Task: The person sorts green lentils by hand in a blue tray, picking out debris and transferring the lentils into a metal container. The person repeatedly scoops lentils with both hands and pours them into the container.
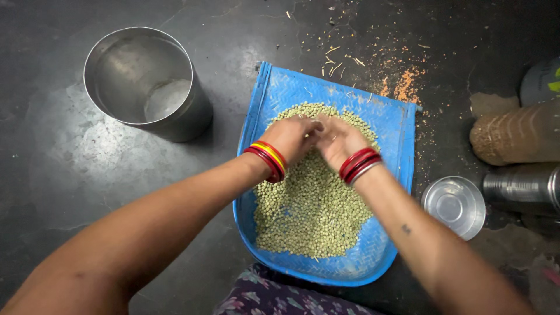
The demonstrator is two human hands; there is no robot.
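Dark floor (70, 157), husk bits; both hands in blue tray (396, 125) w/ peas (309, 216).

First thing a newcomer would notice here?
The blue tray at centre, heaped with green peas, with the left hand and right hand together in the pile, red bangles on both wrists. Next, the steel pot on the dark floor at upper left.
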